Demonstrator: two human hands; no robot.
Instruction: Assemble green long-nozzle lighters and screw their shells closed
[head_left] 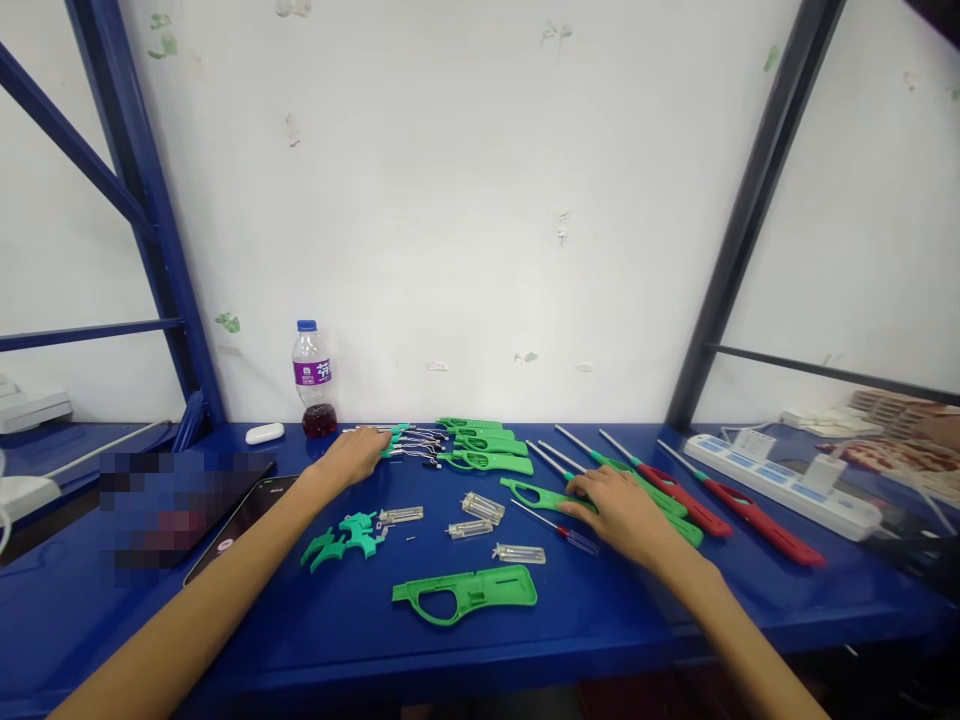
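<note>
My left hand [355,455] reaches over a row of thin metal lighter rods with green collars and loose wires [418,440]. Its fingers are bent together on them, and the fingertips are partly hidden. My right hand [619,505] has its thumb and fingers closed about the rear of a green lighter shell [538,495]. Beneath and behind that hand lie green lighters [679,525] with metal rods. A screwdriver [574,538] rests just left of the right hand. Nearer me, another green half shell [487,592] lies with its hollow side up.
Clear fuel tanks [519,553] and green triggers [352,538] lie mid-table. More green shells [491,462] are lined up behind. Red lighters [765,522] and a power strip [787,490] are right. A bottle [313,385], white case [265,433] and phone [240,525] are left.
</note>
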